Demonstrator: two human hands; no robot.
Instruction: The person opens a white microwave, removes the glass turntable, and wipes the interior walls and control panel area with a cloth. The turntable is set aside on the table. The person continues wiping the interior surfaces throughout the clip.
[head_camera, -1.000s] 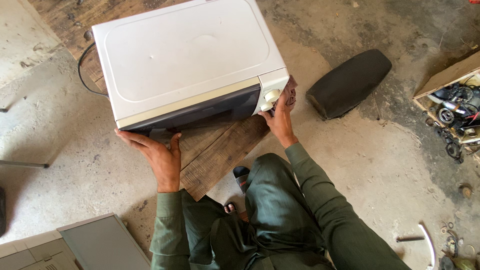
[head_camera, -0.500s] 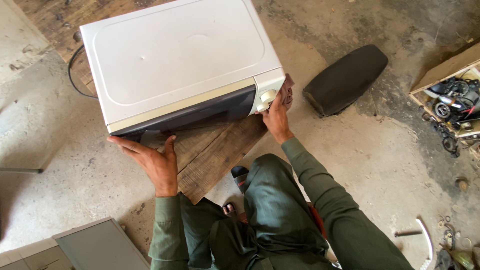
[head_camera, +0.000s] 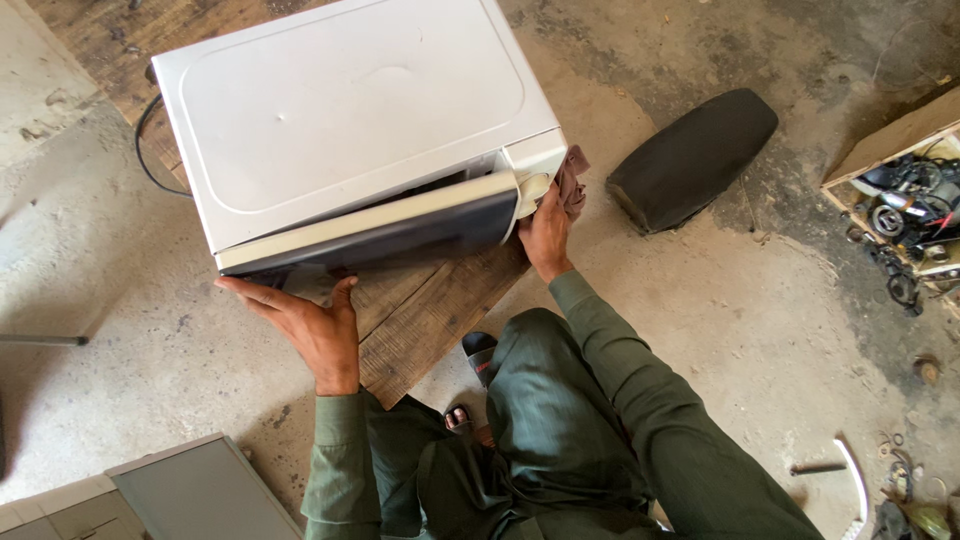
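A white microwave oven (head_camera: 350, 120) stands on a wooden board (head_camera: 430, 315) on the concrete floor. Its dark door (head_camera: 400, 235) is slightly ajar, with a gap beside the control panel. My left hand (head_camera: 305, 325) lies flat, fingers spread, under the front left corner of the door and touches its lower edge. My right hand (head_camera: 545, 235) presses a crumpled brownish cloth (head_camera: 573, 185) against the control panel at the oven's right front corner. Both my sleeves and trousers are dark green.
A black padded seat (head_camera: 690, 160) lies on the floor to the right. A wooden box of metal parts (head_camera: 900, 200) stands at the right edge. A grey panel (head_camera: 200, 490) lies at the lower left. A black cable (head_camera: 140, 150) trails behind the oven.
The oven door has come ajar on its right side. My left hand has stayed under the front left corner, and my right hand with the cloth has stayed at the control panel.
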